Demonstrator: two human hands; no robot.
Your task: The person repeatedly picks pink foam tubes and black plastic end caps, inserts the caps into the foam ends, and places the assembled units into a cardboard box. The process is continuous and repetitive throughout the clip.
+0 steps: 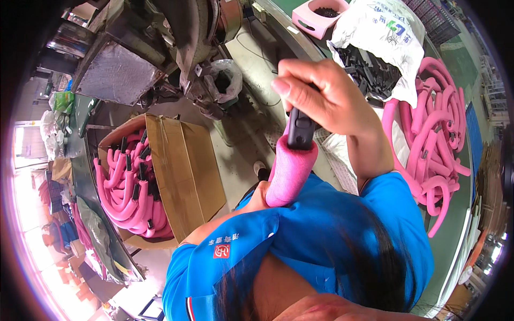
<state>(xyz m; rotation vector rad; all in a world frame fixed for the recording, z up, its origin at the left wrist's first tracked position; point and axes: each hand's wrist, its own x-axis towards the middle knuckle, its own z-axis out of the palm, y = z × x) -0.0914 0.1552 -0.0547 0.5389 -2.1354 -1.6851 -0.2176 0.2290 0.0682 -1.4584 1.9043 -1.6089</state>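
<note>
A pink foam-covered tube (292, 176) stands in front of my chest, its open end facing up. My left hand (261, 195) is closed around its lower part; most of the fingers are hidden behind the tube. My right hand (332, 96) grips a black plastic end piece (301, 131) from above, the thumb bent across its top. The lower end of that piece sits at the mouth of the tube, partly inside it. How deep it goes cannot be seen.
At the left, a cardboard box (184, 176) holds pink tubes with black ends (131, 187). More pink tubes (428, 139) lie on the green table at the right, beside a white sack (383, 27) of black plastic pieces (367, 72). A pink bin (316, 21) and a dark machine (120, 69) stand beyond.
</note>
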